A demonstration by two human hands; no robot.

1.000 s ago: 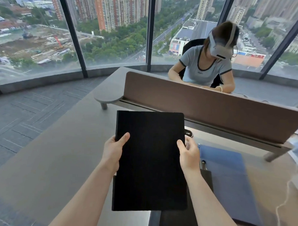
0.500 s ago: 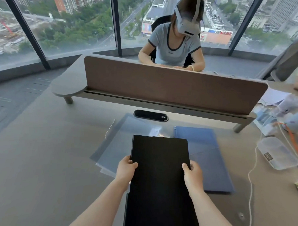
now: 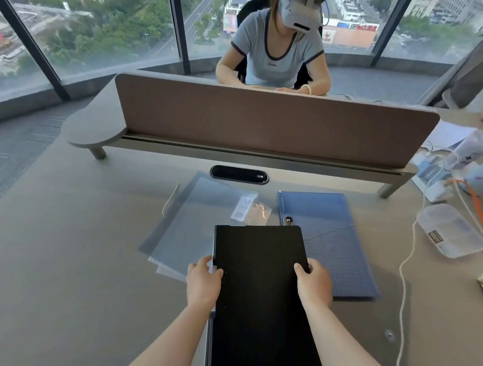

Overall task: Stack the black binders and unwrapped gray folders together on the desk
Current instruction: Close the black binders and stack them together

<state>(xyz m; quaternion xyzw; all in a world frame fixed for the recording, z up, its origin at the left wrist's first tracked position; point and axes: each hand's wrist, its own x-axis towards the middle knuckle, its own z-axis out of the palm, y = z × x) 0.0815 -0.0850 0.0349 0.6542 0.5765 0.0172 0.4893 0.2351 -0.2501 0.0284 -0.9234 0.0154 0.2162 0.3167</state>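
A black binder (image 3: pixel 261 280) lies flat in the middle of the desk (image 3: pixel 65 258), reaching down past the lower frame edge. My left hand (image 3: pixel 204 282) grips its left edge and my right hand (image 3: pixel 313 285) grips its right edge. A second dark edge shows beneath it at the lower left. Translucent gray folders (image 3: pixel 194 230) in clear wrapping lie to its left, partly under it. A blue folder (image 3: pixel 329 242) lies to its right, and a metal clip (image 3: pixel 288 221) peeks out at the binder's top right corner.
A brown divider panel (image 3: pixel 265 123) crosses the desk, with a person in a headset (image 3: pixel 273 51) seated behind it. A black cable port (image 3: pixel 239 174) sits behind the folders. A clear plastic box (image 3: pixel 451 230), a white cable (image 3: pixel 405 273) and bottles stand at the right.
The binder came down from being held up in the air to lying flat on the desk between the gray and blue folders. My view tilted down and shifted left.
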